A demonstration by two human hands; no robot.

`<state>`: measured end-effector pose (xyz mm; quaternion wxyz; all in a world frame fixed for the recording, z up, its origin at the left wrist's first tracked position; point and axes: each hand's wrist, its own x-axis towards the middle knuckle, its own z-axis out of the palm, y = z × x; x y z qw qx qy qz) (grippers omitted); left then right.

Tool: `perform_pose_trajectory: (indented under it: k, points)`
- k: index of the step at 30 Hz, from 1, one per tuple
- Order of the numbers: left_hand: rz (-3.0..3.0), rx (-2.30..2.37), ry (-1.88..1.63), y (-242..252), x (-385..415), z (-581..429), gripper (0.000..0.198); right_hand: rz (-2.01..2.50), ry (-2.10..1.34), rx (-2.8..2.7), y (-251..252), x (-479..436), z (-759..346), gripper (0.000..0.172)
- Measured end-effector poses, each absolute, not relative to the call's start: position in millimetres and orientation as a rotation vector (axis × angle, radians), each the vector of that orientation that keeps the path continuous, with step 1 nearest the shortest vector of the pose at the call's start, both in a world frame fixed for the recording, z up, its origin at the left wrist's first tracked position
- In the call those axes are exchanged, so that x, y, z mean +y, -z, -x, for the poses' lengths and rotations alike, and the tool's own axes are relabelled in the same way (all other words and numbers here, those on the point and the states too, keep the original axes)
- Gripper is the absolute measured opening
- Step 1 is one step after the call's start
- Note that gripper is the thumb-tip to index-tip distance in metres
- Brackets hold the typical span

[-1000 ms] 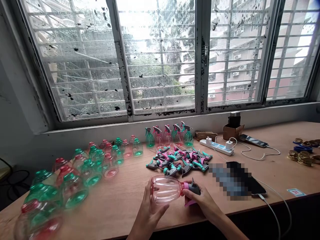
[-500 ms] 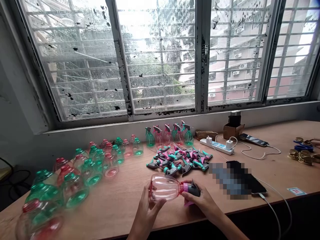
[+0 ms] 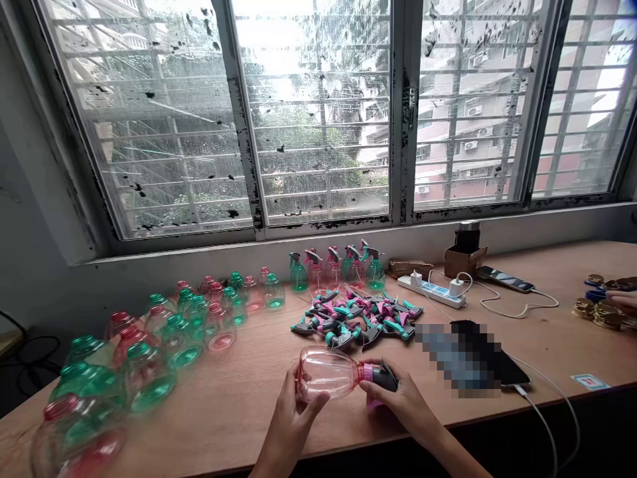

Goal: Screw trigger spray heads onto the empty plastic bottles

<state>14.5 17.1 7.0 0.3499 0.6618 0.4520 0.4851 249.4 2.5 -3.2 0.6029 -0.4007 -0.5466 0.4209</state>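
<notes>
A clear pink bottle (image 3: 328, 373) lies sideways above the table's front edge, its base to the left. My left hand (image 3: 297, 415) is wrapped round the base end. Around the grey and pink spray head (image 3: 382, 377) at the bottle's neck, my right hand (image 3: 401, 398) is closed. The head sits against the neck; whether it is fully tight cannot be seen. Just behind is a pile of loose grey, pink and teal spray heads (image 3: 358, 318). Several open green and pink bottles (image 3: 149, 382) stand at the left.
Several bottles with spray heads (image 3: 333, 269) stand by the window wall. A white power strip (image 3: 432, 291), a phone (image 3: 505, 279) and a larger, partly blurred device (image 3: 490, 358) with cables lie to the right. At the far right, another person's hand (image 3: 624, 300) is beside gold-coloured round pieces (image 3: 604, 313).
My hands and the bottle have barely moved, with a slight shift of my right fingers on the spray head. The other person's hand has moved lower and further into view.
</notes>
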Motion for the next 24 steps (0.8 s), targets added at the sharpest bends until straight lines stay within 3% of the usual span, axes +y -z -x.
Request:
perform_pose_trajectory:
  k: [4,15,20,24]
  points:
    - [-1.725,1.104,-1.173,-4.8,16.0,-11.5,0.07,0.897,-1.072,-1.176,9.2,7.3,-250.7,0.044]
    - [-1.805,0.943,-1.148,30.8,28.1,-5.2,0.104,0.806,-1.205,-1.145,16.8,8.9,-253.5,0.041]
    - [-1.726,0.948,-1.128,25.5,27.4,-3.4,0.093,0.799,-1.196,-1.19,16.7,9.1,-253.5,0.039]
    - [-1.746,0.951,-1.16,28.3,28.9,-5.3,0.096,0.796,-1.2,-1.174,17.4,9.4,-253.9,0.039]
